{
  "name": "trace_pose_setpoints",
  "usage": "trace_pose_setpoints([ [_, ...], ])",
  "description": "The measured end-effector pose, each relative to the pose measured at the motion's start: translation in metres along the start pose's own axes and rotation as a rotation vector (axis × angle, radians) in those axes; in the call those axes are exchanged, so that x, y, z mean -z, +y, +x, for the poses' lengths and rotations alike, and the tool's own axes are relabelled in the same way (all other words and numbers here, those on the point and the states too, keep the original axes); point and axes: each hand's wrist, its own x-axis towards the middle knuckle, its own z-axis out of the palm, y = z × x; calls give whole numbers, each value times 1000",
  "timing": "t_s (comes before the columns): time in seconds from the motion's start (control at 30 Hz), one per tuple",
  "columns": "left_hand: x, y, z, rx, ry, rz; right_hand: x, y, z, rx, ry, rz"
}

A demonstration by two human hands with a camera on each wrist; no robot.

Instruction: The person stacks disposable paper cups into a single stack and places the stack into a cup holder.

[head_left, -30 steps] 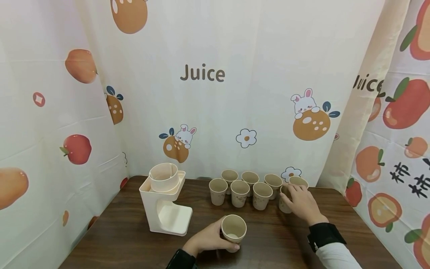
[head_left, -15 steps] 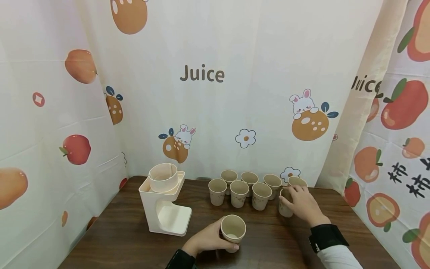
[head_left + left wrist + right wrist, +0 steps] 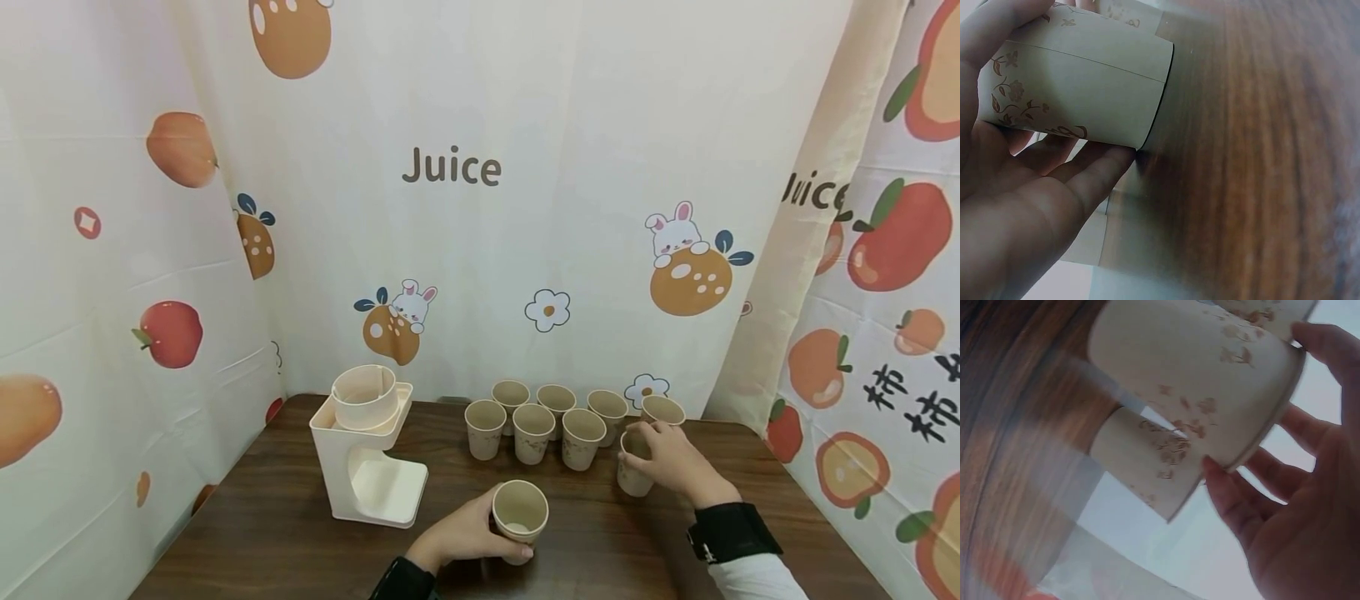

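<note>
Near the front of the table, my left hand [image 3: 471, 530] grips a beige paper cup [image 3: 521, 510] that stands upright; its curled fingers wrap the printed side in the left wrist view. To the right, my right hand [image 3: 671, 457] holds a second paper cup [image 3: 633, 479] by its rim, with fingertips [image 3: 1217, 481] along the edge in the right wrist view. Just behind that hand is another paper cup [image 3: 663, 408], partly covered by it. Several matching cups [image 3: 533, 437] stand in two rows left of the right hand.
A cream stand [image 3: 337, 471] with a round cup-like top [image 3: 365, 398] and a flat base sits at the left of the wooden table [image 3: 255, 517]. Fruit-printed curtains [image 3: 480, 242] hang behind and at both sides.
My right hand has drawn its cup a little toward the front, away from the cup behind it. My left hand and its cup have stayed in place.
</note>
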Motion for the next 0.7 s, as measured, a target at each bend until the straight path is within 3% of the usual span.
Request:
trace_pose_setpoints([
  [0.3, -1, 0, 0, 9, 14, 4, 12, -17, -5, 3, -108, 37],
  [0.7, 0, -2, 1, 4, -1, -7, 11, -30, -12, 3, -191, 142],
])
